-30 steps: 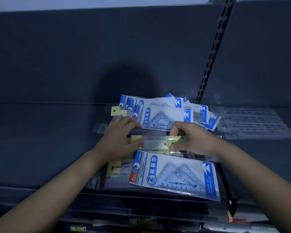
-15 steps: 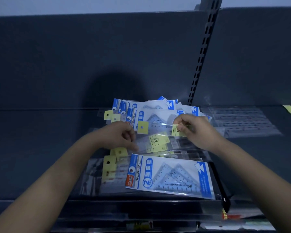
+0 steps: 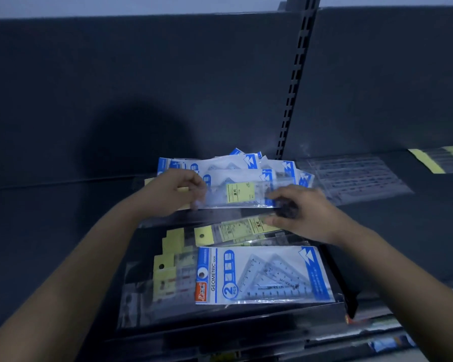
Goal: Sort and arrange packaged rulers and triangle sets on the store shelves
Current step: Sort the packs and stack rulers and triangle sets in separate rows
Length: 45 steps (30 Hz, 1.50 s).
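I hold a ruler packet crosswise above the shelf, my left hand at its left end, my right hand at its right. Behind it a heap of triangle sets lies against the back panel. Before it lie loose rulers, then a single triangle set at the front edge, more rulers just left of it.

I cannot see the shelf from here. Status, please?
Left hand grips ruler pack, left end. Right hand at its right end, grip unclear. Triangle sets piled behind it.
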Each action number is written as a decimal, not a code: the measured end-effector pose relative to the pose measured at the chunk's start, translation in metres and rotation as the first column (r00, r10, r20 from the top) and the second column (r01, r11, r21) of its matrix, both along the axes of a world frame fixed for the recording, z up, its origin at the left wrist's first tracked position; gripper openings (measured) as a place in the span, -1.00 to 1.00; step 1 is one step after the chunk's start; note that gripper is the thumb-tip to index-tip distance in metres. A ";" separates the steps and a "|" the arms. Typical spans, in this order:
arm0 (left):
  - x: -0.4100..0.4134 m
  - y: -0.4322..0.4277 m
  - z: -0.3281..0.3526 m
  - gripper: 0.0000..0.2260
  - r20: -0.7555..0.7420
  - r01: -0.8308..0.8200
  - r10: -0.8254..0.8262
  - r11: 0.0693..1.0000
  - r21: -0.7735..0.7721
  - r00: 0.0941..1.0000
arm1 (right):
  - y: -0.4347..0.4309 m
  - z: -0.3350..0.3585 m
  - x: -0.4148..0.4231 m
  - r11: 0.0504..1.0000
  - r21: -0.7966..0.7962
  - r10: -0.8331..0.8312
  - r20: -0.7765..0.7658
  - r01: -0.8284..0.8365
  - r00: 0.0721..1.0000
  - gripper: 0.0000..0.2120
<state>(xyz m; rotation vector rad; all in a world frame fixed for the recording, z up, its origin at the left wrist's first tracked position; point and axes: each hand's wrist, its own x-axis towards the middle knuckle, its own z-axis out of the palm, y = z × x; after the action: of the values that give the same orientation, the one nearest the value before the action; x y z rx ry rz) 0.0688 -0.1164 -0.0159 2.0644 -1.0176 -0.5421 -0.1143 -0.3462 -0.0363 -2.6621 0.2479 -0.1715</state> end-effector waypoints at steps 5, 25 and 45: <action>-0.012 -0.021 -0.009 -0.89 0.083 0.108 -0.123 0.981 0.161 0.989 | -0.021 0.000 -0.027 0.993 -0.081 -0.094 -0.116 0.085 0.989 -0.51; -0.033 -0.073 0.018 -0.90 0.126 0.244 -0.251 0.967 0.070 0.960 | -0.039 0.008 -0.056 0.690 0.652 -0.588 0.252 0.314 0.769 -0.80; -0.269 -0.330 0.037 -0.86 -0.068 0.166 -0.179 0.972 -0.165 0.981 | -0.270 0.037 -0.329 0.337 0.942 -0.716 0.251 0.008 0.652 -0.92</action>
<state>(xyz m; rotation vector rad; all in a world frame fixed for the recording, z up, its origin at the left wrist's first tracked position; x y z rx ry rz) -0.2006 -0.4464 0.0210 1.8101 -1.1599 -0.6096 -0.4438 -0.6165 0.0010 -1.2449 0.5748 -0.8567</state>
